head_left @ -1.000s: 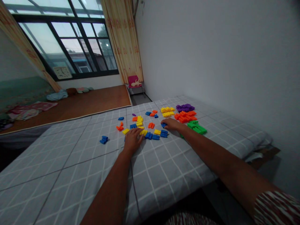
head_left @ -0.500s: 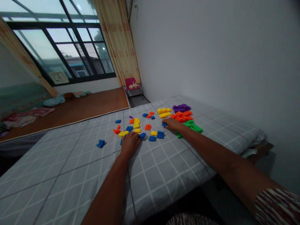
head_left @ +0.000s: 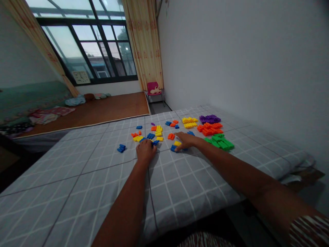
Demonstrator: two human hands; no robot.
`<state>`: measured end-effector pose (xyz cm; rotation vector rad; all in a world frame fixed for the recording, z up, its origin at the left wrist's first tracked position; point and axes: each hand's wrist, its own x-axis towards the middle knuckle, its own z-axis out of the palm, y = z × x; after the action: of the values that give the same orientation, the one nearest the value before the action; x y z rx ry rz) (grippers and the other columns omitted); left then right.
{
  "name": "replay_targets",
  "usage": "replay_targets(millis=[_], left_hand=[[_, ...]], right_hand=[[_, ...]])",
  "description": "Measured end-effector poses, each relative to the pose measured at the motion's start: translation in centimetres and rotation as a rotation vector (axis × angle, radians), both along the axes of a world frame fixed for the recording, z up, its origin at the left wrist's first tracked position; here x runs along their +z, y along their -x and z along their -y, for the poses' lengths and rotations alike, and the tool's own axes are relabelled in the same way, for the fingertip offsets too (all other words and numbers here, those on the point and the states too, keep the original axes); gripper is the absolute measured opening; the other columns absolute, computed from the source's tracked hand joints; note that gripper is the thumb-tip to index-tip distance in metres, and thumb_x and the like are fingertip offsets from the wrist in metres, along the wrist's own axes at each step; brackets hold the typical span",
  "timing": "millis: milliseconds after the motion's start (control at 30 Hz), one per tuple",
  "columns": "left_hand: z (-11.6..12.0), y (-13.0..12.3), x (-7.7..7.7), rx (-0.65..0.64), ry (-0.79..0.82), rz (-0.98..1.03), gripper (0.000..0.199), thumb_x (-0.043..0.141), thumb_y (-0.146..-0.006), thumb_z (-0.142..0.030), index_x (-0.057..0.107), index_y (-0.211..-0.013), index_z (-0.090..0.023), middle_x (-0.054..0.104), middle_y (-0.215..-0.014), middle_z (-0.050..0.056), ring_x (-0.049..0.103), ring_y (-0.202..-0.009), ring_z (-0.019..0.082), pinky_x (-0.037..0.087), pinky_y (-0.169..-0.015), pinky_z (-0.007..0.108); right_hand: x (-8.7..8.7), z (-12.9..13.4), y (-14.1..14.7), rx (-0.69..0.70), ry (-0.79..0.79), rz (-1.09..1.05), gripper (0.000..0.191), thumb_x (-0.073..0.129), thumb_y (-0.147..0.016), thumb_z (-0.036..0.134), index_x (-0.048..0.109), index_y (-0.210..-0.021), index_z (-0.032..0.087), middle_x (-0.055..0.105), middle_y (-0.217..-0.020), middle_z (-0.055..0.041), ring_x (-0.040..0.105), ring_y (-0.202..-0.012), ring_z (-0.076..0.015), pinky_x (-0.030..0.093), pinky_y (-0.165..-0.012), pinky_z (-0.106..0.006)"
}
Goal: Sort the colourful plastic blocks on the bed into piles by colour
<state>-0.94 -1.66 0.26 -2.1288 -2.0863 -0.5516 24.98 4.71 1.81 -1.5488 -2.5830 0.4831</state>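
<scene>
My left hand (head_left: 146, 150) rests low over the cloth with its fingers curled, and a blue plastic block (head_left: 155, 142) sticks out at the thumb side. Just beyond it lie yellow blocks (head_left: 159, 130), more blue blocks (head_left: 150, 136) and small orange pieces (head_left: 135, 134). My right hand (head_left: 187, 139) reaches in from the right, thumb and fingers apart, above a yellow block (head_left: 177, 143) and a blue block (head_left: 173, 148); its palm partly hides them. Orange blocks (head_left: 171, 136) sit by its fingertips. Another blue block (head_left: 190, 133) lies behind that hand.
Sorted piles stand at the right: yellow (head_left: 189, 122), purple (head_left: 210, 119), orange (head_left: 210, 129) and green (head_left: 219, 141). A blue cluster (head_left: 121, 148) lies off to the left. Checked grey cloth (head_left: 102, 185) covers the surface. A pink chair (head_left: 153, 87) stands beyond, near the wall.
My right hand has left a blue block behind and moved left, opening over the yellow and blue blocks. My left hand has shifted slightly left with its blue block. The view has swung left.
</scene>
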Motion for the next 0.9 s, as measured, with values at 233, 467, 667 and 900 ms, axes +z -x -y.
replay_targets(millis=[233, 467, 667, 900], left_hand=[[-0.5, 1.0, -0.7, -0.005, -0.062, 0.195, 0.039, 0.051, -0.082, -0.022, 0.057, -0.120, -0.020, 0.061, -0.125, 0.010, 0.054, -0.117, 0.026, 0.043, -0.098, 0.041], [0.2, -1.2, -0.5, -0.319, -0.176, 0.174, 0.031, 0.047, -0.091, -0.029, 0.062, -0.119, -0.025, 0.060, -0.130, 0.006, 0.046, -0.129, 0.024, 0.030, -0.112, 0.049], [0.6, -2.4, -0.8, -0.367, -0.121, 0.123, 0.031, 0.049, -0.091, -0.025, 0.061, -0.119, -0.030, 0.060, -0.132, 0.005, 0.042, -0.133, 0.026, 0.022, -0.115, 0.059], [-0.7, 1.6, -1.1, 0.056, -0.053, 0.234, 0.036, 0.047, -0.091, -0.033, 0.063, -0.123, -0.027, 0.055, -0.137, 0.011, 0.043, -0.131, 0.034, 0.034, -0.105, 0.064]], right_hand=[[0.3, -3.2, 8.0, 0.195, 0.006, -0.161, 0.057, 0.065, -0.083, 0.047, 0.057, -0.134, 0.023, 0.060, -0.135, -0.0072, 0.059, -0.118, -0.0236, 0.045, -0.098, -0.030], [1.0, -11.7, 5.3, -0.279, -0.216, -0.067, 0.049, 0.036, -0.099, 0.040, 0.051, -0.137, 0.012, 0.051, -0.142, -0.0176, 0.047, -0.131, -0.0241, 0.033, -0.109, -0.040], [-1.3, -12.1, 6.5, -0.152, -0.153, -0.020, 0.045, 0.042, -0.096, 0.039, 0.056, -0.134, 0.017, 0.055, -0.140, -0.0141, 0.048, -0.131, -0.0267, 0.032, -0.109, -0.046], [-0.6, -5.2, 7.3, 0.210, -0.051, -0.288, 0.045, 0.030, -0.100, 0.034, 0.057, -0.133, 0.020, 0.058, -0.137, -0.0061, 0.051, -0.127, -0.0169, 0.037, -0.108, -0.032]])
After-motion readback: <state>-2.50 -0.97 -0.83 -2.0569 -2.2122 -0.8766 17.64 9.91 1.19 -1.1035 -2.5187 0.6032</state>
